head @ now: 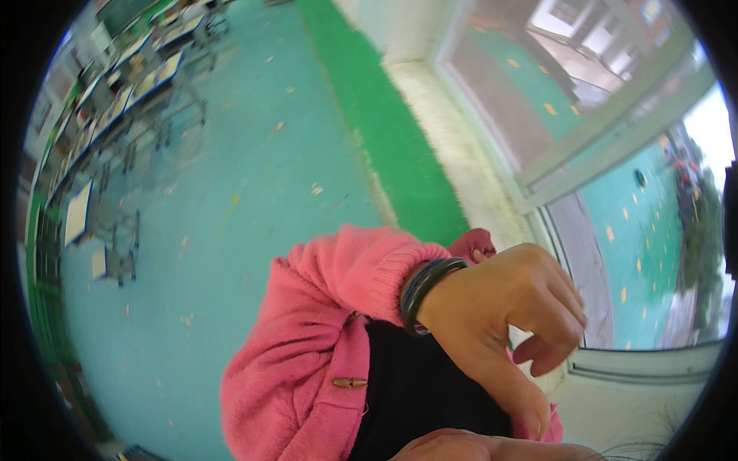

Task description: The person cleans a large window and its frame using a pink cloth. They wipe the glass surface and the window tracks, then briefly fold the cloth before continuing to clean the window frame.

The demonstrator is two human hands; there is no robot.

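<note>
My left hand (507, 311) reaches across my body in a pink knit sleeve, with dark bracelets (426, 291) at the wrist. Its fingers curl loosely, the thumb stands apart from them, and I see nothing held. Just beyond that wrist, a dark pink cloth (475, 241) shows near the window ledge. A small part of my right hand (479, 256) appears against the cloth and seems to grip it; the rest is hidden behind my left hand. Skin at the bottom edge is too close to make out.
A white-framed window (620, 147) stands on the right above a pale ledge (455, 138). A green strip (398, 127) borders the blue-green floor (230, 259), where small scraps lie. School desks (132, 92) line the far left, and a single desk (79, 213) stands nearer.
</note>
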